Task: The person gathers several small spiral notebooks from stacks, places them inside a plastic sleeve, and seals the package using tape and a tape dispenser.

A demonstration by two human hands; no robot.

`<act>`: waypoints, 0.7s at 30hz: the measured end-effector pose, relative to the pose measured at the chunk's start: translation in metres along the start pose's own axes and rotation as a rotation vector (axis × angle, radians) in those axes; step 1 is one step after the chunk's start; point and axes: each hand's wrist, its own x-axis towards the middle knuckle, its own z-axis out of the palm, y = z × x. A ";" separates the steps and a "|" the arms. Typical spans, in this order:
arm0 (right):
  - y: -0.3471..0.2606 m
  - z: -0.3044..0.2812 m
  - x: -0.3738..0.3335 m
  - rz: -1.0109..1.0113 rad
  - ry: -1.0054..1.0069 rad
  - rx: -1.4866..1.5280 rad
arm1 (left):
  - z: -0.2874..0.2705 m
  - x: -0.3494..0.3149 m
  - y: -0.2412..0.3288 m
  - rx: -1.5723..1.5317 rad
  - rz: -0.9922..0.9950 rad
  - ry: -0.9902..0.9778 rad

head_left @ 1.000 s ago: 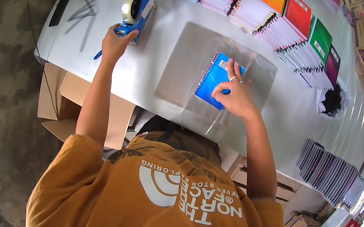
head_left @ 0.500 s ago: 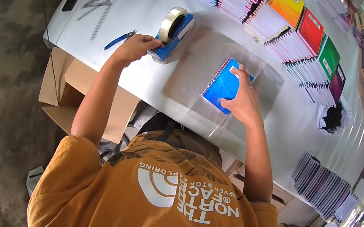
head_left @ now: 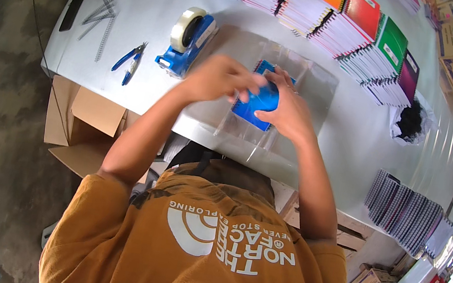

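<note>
A small blue spiral notebook [head_left: 253,109] lies on clear plastic film [head_left: 315,78] on the white table. My right hand [head_left: 291,113] spans it and holds it, fingers near the top edge and thumb near the bottom. Over the notebook's left side is my left hand [head_left: 221,83], blurred by motion. Its fingers look pinched together, but I cannot make out what is between them. Left of that hand stands a blue tape dispenser [head_left: 195,43] with a roll of clear tape [head_left: 186,28] on it.
Cutting pliers [head_left: 130,62], loose wire spirals [head_left: 103,19] and a black phone [head_left: 72,12] lie at left. Tall notebook stacks [head_left: 331,18] line the far side. More spiral notebooks [head_left: 406,213] stand at right. An open cardboard box [head_left: 97,111] is below the left table edge.
My left hand has left the tape dispenser and moved right, over the notebook. My right hand has stayed on the notebook. The whole view has shifted slightly.
</note>
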 end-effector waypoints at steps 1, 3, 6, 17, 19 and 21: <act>-0.002 -0.002 0.001 0.009 -0.020 0.003 | 0.016 0.021 0.003 0.264 -0.153 -0.048; -0.002 -0.001 0.001 -0.004 -0.018 -0.039 | 0.028 0.040 -0.002 0.794 -0.169 -0.005; 0.000 0.001 -0.002 0.014 -0.030 -0.079 | 0.018 0.044 0.012 1.188 -0.310 -0.101; 0.051 0.067 -0.008 0.275 0.358 -0.024 | 0.053 0.026 -0.081 0.394 0.047 0.265; 0.025 0.058 -0.015 -0.090 0.445 0.735 | 0.063 0.013 -0.068 -0.219 0.226 0.279; -0.018 0.034 -0.025 -0.359 0.540 1.074 | 0.068 0.001 -0.043 -0.252 0.394 0.335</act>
